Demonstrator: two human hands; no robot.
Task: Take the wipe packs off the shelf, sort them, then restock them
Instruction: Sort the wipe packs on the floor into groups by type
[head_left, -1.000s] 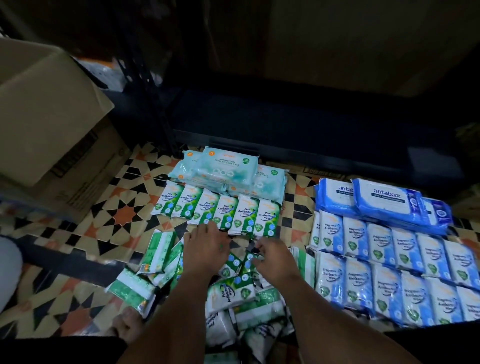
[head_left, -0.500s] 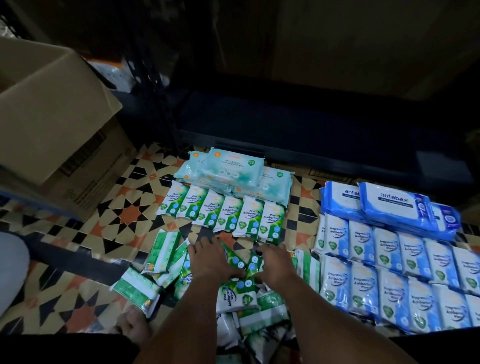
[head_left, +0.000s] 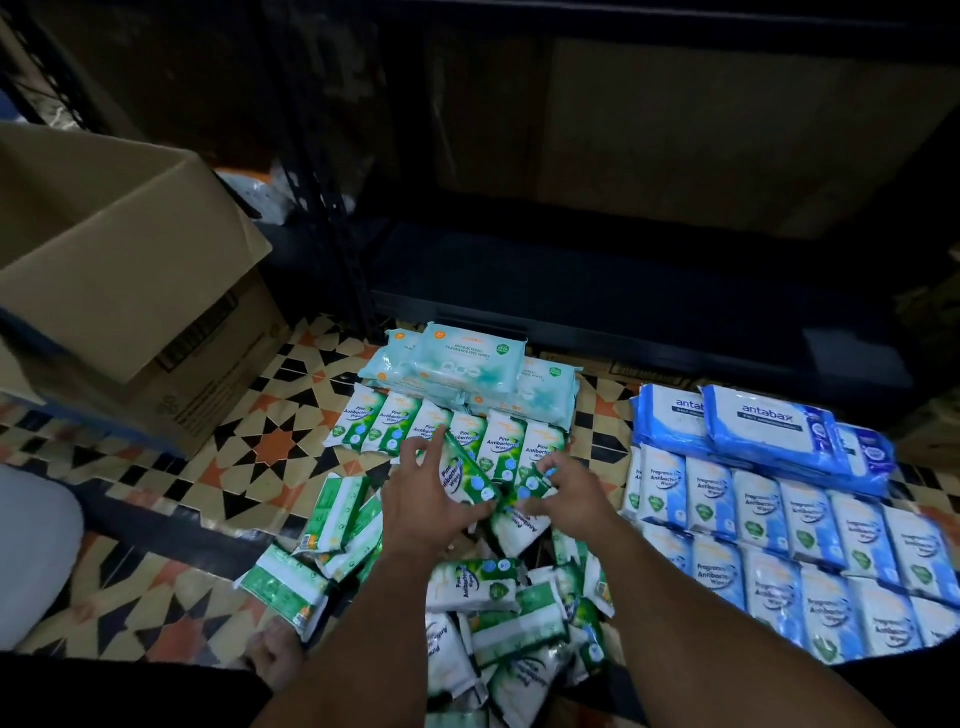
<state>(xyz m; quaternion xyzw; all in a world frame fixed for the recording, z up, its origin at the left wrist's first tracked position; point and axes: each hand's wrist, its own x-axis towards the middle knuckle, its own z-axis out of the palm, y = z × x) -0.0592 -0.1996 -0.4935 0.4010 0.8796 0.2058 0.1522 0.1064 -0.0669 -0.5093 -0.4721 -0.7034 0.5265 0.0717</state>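
A green pine pack (head_left: 464, 475) is gripped by the left hand (head_left: 426, 501), long axis tilted; the neat green row (head_left: 447, 431) lies just beyond; another pack (head_left: 535, 483) is pinched by the right hand (head_left: 571, 496).

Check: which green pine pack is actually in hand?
The tilted pine pack gripped by the left hand, lifted above the neat row; the others lie on the floor.

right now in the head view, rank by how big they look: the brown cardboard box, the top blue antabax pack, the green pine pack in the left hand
1. Brown cardboard box, by far the largest.
2. Top blue antabax pack.
3. Green pine pack held by the left hand, smallest, though partly covered.
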